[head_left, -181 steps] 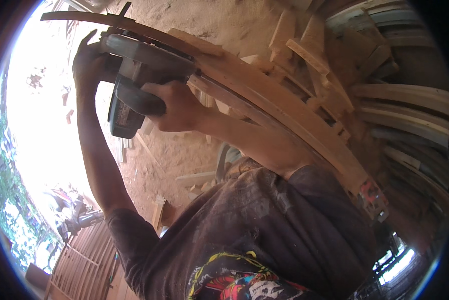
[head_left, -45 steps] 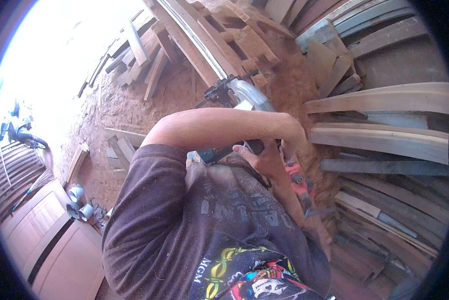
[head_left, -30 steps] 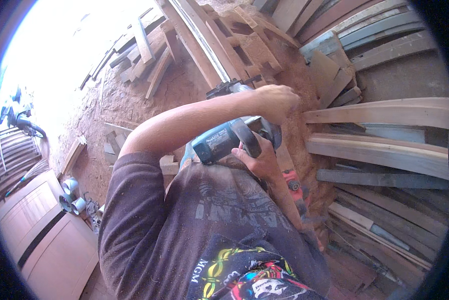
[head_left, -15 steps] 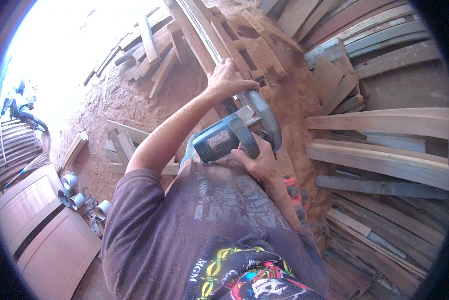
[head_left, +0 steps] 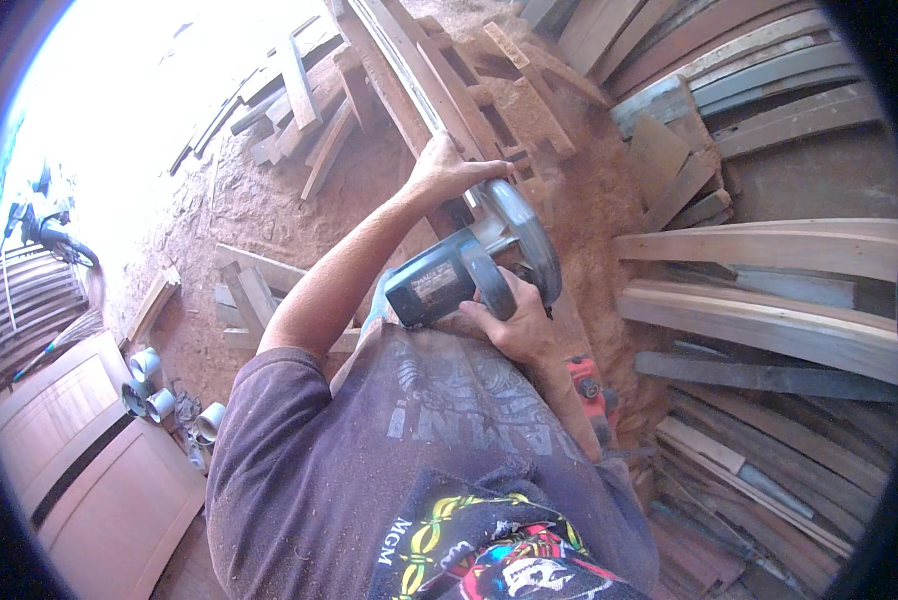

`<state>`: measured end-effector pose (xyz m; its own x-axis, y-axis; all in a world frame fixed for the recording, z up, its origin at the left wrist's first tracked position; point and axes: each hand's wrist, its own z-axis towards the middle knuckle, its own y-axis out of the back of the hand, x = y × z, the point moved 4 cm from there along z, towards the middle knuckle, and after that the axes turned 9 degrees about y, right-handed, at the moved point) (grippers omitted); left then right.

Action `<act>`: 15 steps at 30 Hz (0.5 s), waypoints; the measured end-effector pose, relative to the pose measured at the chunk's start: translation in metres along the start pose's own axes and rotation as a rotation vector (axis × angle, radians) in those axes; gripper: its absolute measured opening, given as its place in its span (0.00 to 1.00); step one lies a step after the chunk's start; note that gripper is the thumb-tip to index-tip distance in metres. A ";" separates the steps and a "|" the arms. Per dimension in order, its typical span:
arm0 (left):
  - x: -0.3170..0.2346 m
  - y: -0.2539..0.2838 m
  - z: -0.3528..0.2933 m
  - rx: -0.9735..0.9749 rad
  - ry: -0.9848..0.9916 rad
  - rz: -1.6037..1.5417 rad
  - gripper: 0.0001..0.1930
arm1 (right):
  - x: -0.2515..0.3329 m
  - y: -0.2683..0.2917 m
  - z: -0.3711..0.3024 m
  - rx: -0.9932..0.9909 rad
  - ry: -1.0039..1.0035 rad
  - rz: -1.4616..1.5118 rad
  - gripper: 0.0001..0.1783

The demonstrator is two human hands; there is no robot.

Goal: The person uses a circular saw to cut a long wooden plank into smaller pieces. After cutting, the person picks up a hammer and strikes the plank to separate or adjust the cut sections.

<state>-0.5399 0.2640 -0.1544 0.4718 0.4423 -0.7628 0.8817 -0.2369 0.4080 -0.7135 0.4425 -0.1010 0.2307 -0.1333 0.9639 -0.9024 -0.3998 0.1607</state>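
Observation:
A blue circular saw with a grey rounded blade guard sits on a long wooden board close to my body. My right hand is wrapped round its rear handle. At the saw's front, my left hand grips the board, its thumb reaching across toward the guard. The other left fingers are bent down over the wood and mostly hidden. The blade cannot be seen.
Timber offcuts lie on the dusty ground ahead left. Stacked planks fill the right side. A red and black tool is by my right forearm. Panelled wooden doors, white pipe pieces and a motorcycle are at left.
The saw and my right hand have hardly moved. My left hand has shifted slightly, its fingers now bent down out of sight where they showed on top before.

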 end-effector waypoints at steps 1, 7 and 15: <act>-0.004 0.002 -0.005 0.019 -0.001 -0.013 0.43 | 0.002 0.000 0.000 -0.006 0.010 0.000 0.11; -0.011 0.010 -0.006 0.098 0.076 0.009 0.45 | 0.006 -0.002 0.005 -0.003 0.011 -0.019 0.12; 0.013 0.006 0.010 -0.035 0.099 0.067 0.51 | 0.009 -0.007 0.009 -0.039 0.079 0.016 0.17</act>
<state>-0.5290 0.2595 -0.1671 0.5259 0.5099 -0.6807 0.8468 -0.2390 0.4752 -0.7022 0.4364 -0.0954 0.1882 -0.0666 0.9799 -0.9195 -0.3626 0.1520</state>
